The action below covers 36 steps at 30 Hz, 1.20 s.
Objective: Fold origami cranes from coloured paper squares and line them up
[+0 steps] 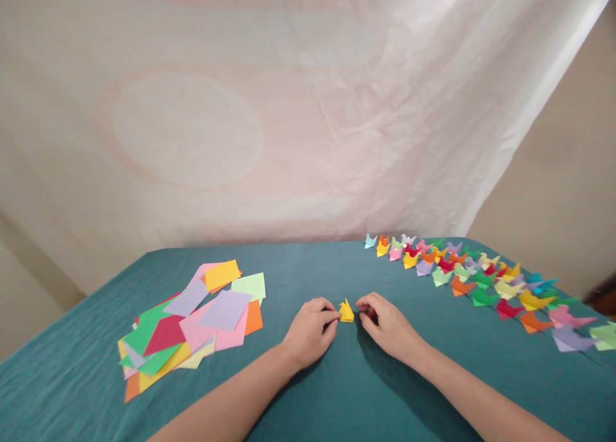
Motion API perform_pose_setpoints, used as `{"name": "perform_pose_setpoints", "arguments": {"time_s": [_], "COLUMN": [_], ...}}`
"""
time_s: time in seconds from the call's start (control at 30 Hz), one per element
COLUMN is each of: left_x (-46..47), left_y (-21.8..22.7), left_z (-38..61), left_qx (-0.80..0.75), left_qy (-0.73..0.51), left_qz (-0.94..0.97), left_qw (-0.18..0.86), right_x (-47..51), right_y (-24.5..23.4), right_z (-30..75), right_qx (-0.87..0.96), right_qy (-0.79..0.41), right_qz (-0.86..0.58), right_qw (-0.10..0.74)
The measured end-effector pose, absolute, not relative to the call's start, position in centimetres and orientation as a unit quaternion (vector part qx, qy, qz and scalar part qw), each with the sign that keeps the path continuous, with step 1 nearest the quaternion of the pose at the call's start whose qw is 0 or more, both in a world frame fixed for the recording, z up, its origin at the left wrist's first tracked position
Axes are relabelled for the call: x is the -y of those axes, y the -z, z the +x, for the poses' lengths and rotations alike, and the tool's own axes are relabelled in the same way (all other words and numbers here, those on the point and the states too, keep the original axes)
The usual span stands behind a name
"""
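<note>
Yellow paper bird [346, 313], crisply creased, sits on the teal cloth [346, 397] between two hands, and it looks all but finished! Left hand [312, 331] pinches its edge between thumb and fingers; right hand [391, 325] curls loosely just beside it, grasping nothing. Away to the right, rows of folded birds [483, 280], apparently done; over on the left, overlapping flat sheets [220, 316], unfolded, seemingly left to do.

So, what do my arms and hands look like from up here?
Your left hand and right hand look ungloved, with no watch or bracelet visible. Your left forearm and right forearm are bare, no sleeves in view.
</note>
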<state>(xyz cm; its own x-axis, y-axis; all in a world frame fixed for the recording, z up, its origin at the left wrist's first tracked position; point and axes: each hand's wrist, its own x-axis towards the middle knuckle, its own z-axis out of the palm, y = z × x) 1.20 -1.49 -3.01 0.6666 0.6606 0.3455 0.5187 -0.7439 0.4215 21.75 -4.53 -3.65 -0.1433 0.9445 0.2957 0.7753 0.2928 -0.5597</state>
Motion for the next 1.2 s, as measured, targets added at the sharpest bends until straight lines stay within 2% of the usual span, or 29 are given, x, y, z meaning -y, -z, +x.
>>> {"name": "perform_pose_setpoints", "arguments": {"time_s": [0.33,0.5,0.7,0.8,0.93,1.2], "left_x": [1.4,1.3,0.8,0.4,-0.1,0.0], "left_y": [3.8,3.3,1.4,1.7,2.2,2.5], "left_z": [1.0,1.5,3.2,3.4,3.0,2.8], "left_qx": [-0.359,-0.354,-0.34,-0.337,-0.278,-0.277], "left_qy": [-0.297,-0.334,-0.357,-0.363,-0.374,-0.383], "left_qz": [0.856,0.813,0.789,0.745,0.637,0.534], "left_qw": [0.224,0.319,0.365,0.447,0.615,0.701], "right_x": [3.8,4.4,4.9,5.1,5.3,4.7], "right_y": [3.9,3.3,2.8,2.7,2.5,3.1], "right_z": [19.0,19.1,19.4,19.3,19.3,19.3], "right_qx": [0.744,0.757,0.791,0.779,0.744,0.641], "right_qy": [-0.058,-0.067,-0.012,-0.063,-0.211,-0.43], "right_qz": [-0.619,-0.596,-0.539,-0.528,-0.495,-0.438], "right_qw": [0.244,0.26,0.29,0.333,0.397,0.462]}}
